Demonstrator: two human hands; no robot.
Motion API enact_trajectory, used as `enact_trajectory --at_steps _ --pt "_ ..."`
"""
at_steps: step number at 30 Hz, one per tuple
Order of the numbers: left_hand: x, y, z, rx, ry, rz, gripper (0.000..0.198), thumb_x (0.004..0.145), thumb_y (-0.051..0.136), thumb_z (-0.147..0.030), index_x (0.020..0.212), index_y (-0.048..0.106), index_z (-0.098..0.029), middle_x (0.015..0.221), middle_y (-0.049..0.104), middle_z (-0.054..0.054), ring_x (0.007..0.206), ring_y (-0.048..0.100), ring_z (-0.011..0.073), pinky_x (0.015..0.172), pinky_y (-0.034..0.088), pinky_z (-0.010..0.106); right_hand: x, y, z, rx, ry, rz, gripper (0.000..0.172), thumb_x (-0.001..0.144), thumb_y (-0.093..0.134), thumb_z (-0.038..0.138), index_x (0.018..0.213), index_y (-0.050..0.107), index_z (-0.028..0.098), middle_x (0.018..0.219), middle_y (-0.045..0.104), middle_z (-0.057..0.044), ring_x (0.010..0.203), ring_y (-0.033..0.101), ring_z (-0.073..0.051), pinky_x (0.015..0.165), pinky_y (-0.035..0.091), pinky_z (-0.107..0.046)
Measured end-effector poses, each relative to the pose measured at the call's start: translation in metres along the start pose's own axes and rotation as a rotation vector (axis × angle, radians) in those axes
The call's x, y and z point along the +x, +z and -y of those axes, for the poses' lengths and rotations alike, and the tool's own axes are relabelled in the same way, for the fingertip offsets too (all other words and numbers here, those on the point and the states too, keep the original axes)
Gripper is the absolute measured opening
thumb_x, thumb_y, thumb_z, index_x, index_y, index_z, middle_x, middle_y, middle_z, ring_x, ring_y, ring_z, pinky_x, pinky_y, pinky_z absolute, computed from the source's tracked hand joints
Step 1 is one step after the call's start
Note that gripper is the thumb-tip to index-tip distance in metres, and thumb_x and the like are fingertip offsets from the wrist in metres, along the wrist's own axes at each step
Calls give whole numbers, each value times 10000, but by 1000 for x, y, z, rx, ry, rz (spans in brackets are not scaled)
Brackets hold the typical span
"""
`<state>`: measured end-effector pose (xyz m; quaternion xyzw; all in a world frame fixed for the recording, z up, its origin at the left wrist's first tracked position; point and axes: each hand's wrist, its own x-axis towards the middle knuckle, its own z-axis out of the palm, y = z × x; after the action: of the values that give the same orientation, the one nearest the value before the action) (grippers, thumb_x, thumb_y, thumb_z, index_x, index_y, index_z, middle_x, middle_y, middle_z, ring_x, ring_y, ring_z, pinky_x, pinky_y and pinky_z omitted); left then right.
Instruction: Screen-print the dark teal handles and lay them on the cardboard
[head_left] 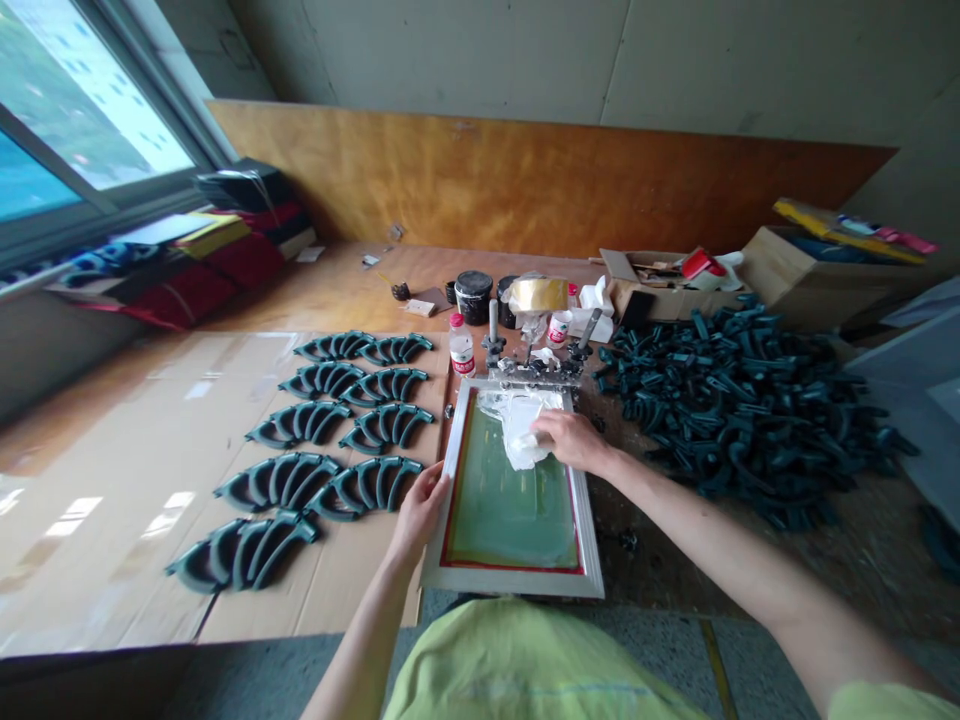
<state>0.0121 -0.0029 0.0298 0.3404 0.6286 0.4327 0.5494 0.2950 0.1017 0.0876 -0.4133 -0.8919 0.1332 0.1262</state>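
Note:
A screen printing frame (517, 583) with pale metal edges and green mesh lies in front of me, tilted slightly. White ink (495, 402) is smeared over the far part of its mesh. My left hand (424, 505) grips the frame's left edge, fingers closed around it. Over the upper mesh, my right hand (568, 438) is closed on a white flat piece (523, 430) that resembles a scraper; ink and my fingers obscure its exact kind. Beyond the frame's far end stands a metal clamp fixture (536, 372) with upright posts.
Dark green curved ribbed parts (279, 480) lie in two columns on cardboard (120, 480) at left. A large pile of similar parts (742, 410) sits right. Behind are a red-capped bottle (462, 347), a black tub (474, 297), tape (538, 295) and an open carton (679, 300).

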Motion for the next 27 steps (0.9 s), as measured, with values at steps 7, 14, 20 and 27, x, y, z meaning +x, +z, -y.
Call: enact_trajectory --at_steps 7,14,20,27 --pt "-23 -4 -75 -50 18 21 675 716 633 -671 1182 653 -183 925 735 57 756 678 207 633 518 273 65 -48 -27 -167 287 -174 647 831 672 254 1431 438 318 1132 627 -71 935 621 -225 792 473 -301" --pt "13 19 -159 -299 364 38 561 799 515 -675 939 654 -151 850 706 71 773 662 191 646 542 287 -11 -23 -70 -9 571 -279 242 917 519 293 1082 654 177 948 697 -74 859 633 -203 774 471 -313" --pt "18 42 -157 -407 370 -38 501 817 524 -655 1020 578 -201 782 663 17 685 636 128 611 528 238 -38 42 -31 -16 301 -88 313 837 673 310 1136 628 231 1080 644 -68 1047 566 -210 908 426 -348" --pt "-34 76 -20 -213 -380 243 563 753 586 -672 1024 586 -179 886 717 103 755 699 223 574 542 310 -46 58 64 -18 6 -163 122 893 607 315 936 677 225 889 632 -44 919 556 -197 843 434 -318"
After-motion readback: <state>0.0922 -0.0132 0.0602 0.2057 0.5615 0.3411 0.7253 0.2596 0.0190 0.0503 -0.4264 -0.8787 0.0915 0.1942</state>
